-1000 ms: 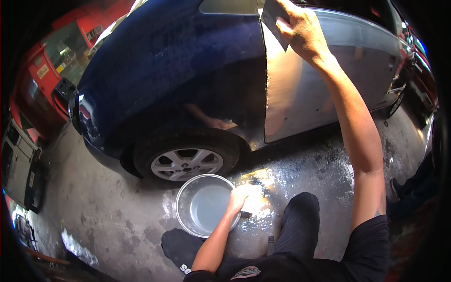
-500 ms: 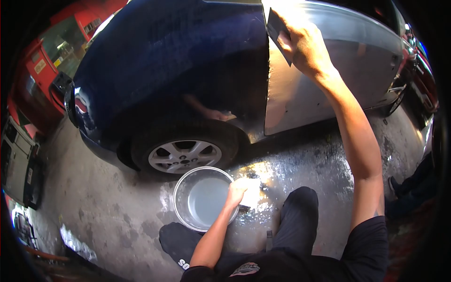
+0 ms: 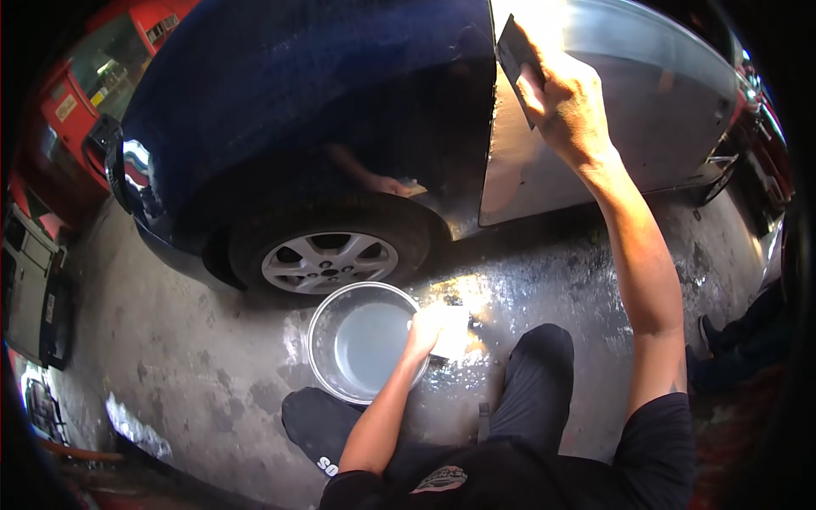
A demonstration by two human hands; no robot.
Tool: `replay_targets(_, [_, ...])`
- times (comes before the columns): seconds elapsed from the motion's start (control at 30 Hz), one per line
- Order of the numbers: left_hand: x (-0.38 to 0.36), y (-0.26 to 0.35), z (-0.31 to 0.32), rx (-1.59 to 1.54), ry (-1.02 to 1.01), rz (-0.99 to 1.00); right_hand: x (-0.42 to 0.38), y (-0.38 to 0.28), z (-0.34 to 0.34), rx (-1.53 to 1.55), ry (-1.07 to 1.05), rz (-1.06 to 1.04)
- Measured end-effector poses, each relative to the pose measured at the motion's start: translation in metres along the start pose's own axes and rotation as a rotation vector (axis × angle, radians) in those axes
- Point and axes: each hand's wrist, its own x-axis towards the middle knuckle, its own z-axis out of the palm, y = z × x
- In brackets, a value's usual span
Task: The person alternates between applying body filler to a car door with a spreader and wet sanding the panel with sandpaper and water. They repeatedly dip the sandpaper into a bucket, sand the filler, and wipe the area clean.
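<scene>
My right hand (image 3: 569, 98) is closed around a dark sheet of sandpaper (image 3: 513, 53), thumb along its edge. It is at the front edge of the car's greyish door (image 3: 654, 127), beside the dark blue fender (image 3: 280, 110). Strong glare hides part of the fingers and door. Lower down, my left hand (image 3: 426, 330) grips a pale rectangular piece (image 3: 454, 331), washed out by light. That hand is over the right rim of a round bucket (image 3: 313, 348) holding cloudy, greyish liquid, between my knees and the front wheel (image 3: 289, 276).
Wet, shiny concrete (image 3: 501, 293) lies under the door. Red equipment (image 3: 72, 110) and a grey box-like unit (image 3: 30, 289) stand at the left. Another person's shoe and dark leg (image 3: 739, 336) are at the right edge.
The view has shifted slightly, with the car and bucket appearing a little higher. My right hand with the sandpaper is slightly lower and further right against the door. The left hand keeps its grip.
</scene>
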Motion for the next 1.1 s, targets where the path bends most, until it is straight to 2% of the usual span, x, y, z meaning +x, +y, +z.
replay_targets(0.1, [0.001, -0.001, -0.001, 0.013, 0.003, -0.002, -0.005, 0.001, 0.0, 0.003, -0.03, 0.022])
replay_targets(0.2, [0.002, -0.005, 0.0, -0.013, 0.001, -0.024, -0.017, 0.0, 0.007, 0.057, 0.054, -0.058])
replay_targets(0.27, [0.002, -0.008, 0.0, -0.038, -0.002, -0.053, -0.026, -0.003, 0.008, 0.023, -0.016, -0.006])
replay_targets(0.47, [0.001, -0.018, -0.001, 0.002, 0.01, -0.075, -0.058, -0.004, 0.025, 0.037, -0.041, 0.028])
replay_targets(0.63, [-0.001, -0.006, 0.0, 0.064, 0.066, 0.006, -0.08, -0.006, 0.034, 0.014, -0.084, 0.057])
replay_targets(0.87, [-0.004, 0.008, -0.003, 0.087, 0.035, -0.077, -0.119, -0.005, 0.052, 0.041, -0.115, 0.061])
replay_targets(0.97, [-0.004, 0.01, -0.001, 0.062, 0.07, -0.005, -0.134, -0.008, 0.055, 0.086, -0.142, 0.089])
replay_targets(1.1, [-0.005, 0.022, -0.001, 0.023, 0.061, -0.081, -0.156, -0.01, 0.063, 0.117, -0.144, 0.107])
